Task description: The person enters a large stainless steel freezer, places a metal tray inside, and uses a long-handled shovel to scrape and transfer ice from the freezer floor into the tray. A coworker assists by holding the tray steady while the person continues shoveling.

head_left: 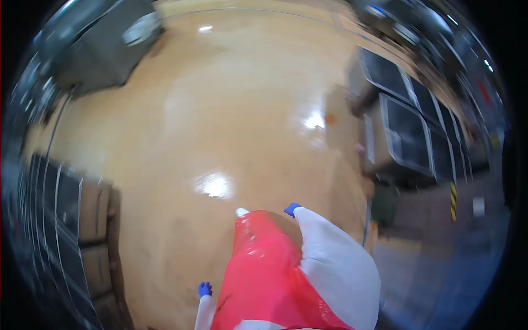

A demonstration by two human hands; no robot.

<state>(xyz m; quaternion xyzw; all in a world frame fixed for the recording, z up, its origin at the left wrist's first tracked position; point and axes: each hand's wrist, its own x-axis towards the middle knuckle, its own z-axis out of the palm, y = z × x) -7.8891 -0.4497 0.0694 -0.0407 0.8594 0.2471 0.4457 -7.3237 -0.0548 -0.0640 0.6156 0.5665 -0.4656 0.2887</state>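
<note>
My left hand (205, 289) is in a blue glove and hangs low at the left of my red apron (261, 253). Its fingers are a little apart and nothing shows in them. Farther forward, to the right of the apron, is my right hand (292, 209), also gloved in blue at the end of a white sleeve (335, 253). Its fingers run together in the blur, and I see no object there. Both hands are over the floor and touch nothing that I can make out. The tip of a white shoe (242, 212) pokes out beyond the apron.
A shiny tan floor (181, 132) spreads ahead. Dark-topped, metal-edged bins (407, 132) stand in rows at the right, with similar bins (60, 198) at the left. A large grey container (104, 52) is at the far left. A yellow-and-black striped post (454, 202) stands at the right.
</note>
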